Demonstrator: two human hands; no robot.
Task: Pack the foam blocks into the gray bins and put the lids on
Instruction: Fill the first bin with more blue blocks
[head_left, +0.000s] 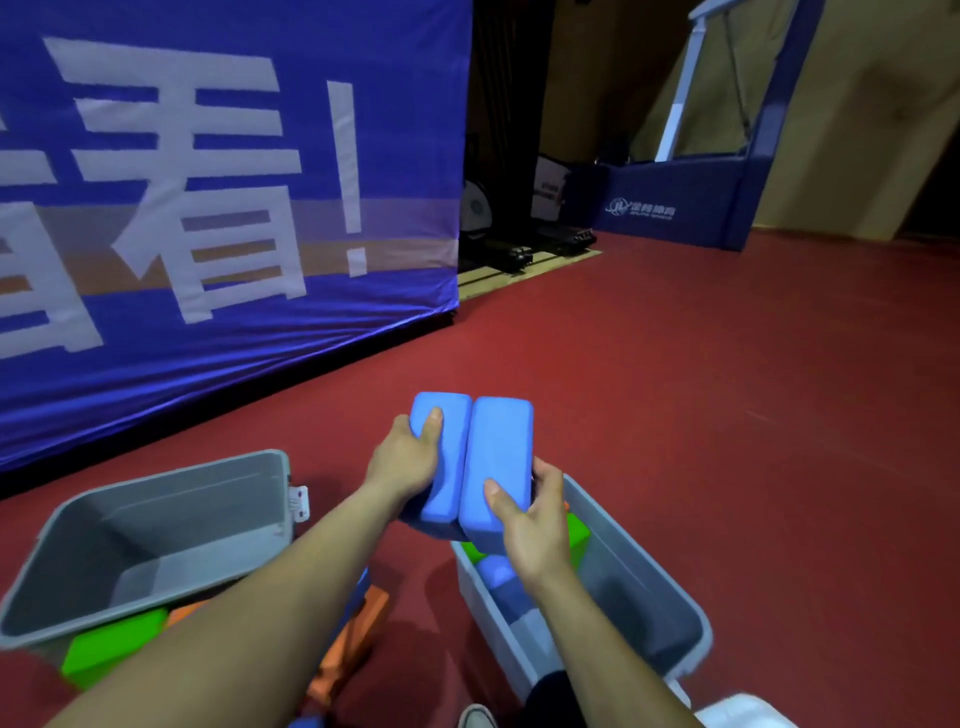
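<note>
Broad red floor (727, 415) lies open to the right and far side. A blue fabric banner with white characters (208, 208) walls off the far left, its lower edge meeting the floor just behind the left bin.

There are two gray plastic bins. The left gray bin (156, 475) is tipped with its mouth facing the viewer and has a white latch (298, 501) on its right rim. The right gray bin (639, 551) stands near right.

Two light-blue rectangular foam blocks are held side by side, long edges touching, above the right bin's far left corner. The left hand (402, 462) grasps the left blue block (449, 467) and the right hand (530, 525) grasps the right blue block (498, 447). Each thumb lies on its block's top face, and the other fingers are hidden beneath.

Two green foam blocks show: one (114, 644) at the left bin's near edge, and one (576, 535) inside the right bin beside more blue foam (496, 571), whose count is unclear. An orange foam block (353, 639) lies between the bins.
</note>
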